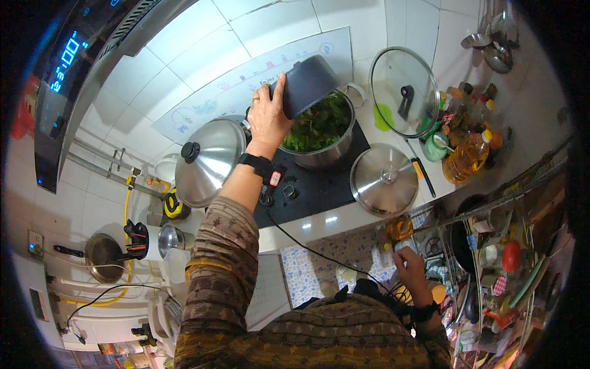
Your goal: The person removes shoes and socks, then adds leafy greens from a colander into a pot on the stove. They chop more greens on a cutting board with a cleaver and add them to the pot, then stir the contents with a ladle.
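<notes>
My left hand [269, 115] grips a dark grey rectangular container [309, 85] by its near side. The container is tipped over a large stainless-steel pot [320, 160], which stands on the black cooktop [304, 203]. Leafy greens [322, 129] fill the pot almost to its rim. What is inside the container is hidden from this angle. Down by my body on the right, my right hand [410, 270] hangs away from the counter with its fingers loosely curled. I see nothing plainly held in it.
A domed steel lid [216, 157] is left of the pot. A flat steel lid [385, 180], a knife [423, 176] and an upright glass lid [389, 101] are to the right, before an oil bottle [465, 159]. A black cable [318, 252] runs from my left wrist.
</notes>
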Action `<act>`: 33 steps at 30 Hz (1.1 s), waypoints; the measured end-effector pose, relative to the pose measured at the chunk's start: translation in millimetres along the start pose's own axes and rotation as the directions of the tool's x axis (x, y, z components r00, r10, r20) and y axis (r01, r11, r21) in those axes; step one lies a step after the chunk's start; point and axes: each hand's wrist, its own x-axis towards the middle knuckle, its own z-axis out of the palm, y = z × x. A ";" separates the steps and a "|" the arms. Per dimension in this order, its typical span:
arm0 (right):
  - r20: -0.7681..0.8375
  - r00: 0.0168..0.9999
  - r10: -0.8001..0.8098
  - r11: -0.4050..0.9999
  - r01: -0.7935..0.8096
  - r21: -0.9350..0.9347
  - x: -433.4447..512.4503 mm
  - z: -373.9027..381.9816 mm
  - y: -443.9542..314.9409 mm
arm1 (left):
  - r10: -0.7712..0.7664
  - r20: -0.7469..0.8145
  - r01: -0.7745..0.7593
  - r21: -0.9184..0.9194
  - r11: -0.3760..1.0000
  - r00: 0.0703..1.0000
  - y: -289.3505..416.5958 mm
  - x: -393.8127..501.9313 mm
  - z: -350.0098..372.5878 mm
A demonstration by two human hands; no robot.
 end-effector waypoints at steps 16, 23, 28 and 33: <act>0.065 0.998 0.025 0.999 -0.023 -0.035 8.4 6.2 1.5 | 0.096 0.020 -0.094 -0.110 0.990 0.995 -3.1 -3.5 -14.5; 0.064 0.997 0.043 0.999 -0.041 -0.022 9.0 5.8 -0.2 | 0.059 -0.062 -0.062 -0.035 0.997 0.996 -13.8 4.6 -23.8; 0.060 0.997 0.053 0.998 -0.054 0.026 9.6 5.2 -3.5 | 0.029 -0.114 -0.036 -0.055 0.998 0.993 -16.5 6.5 -30.7; 0.051 0.999 -0.006 1.000 0.006 0.004 13.6 6.4 -9.0 | -0.008 -0.114 0.000 -0.072 0.997 0.993 -15.7 7.2 -36.7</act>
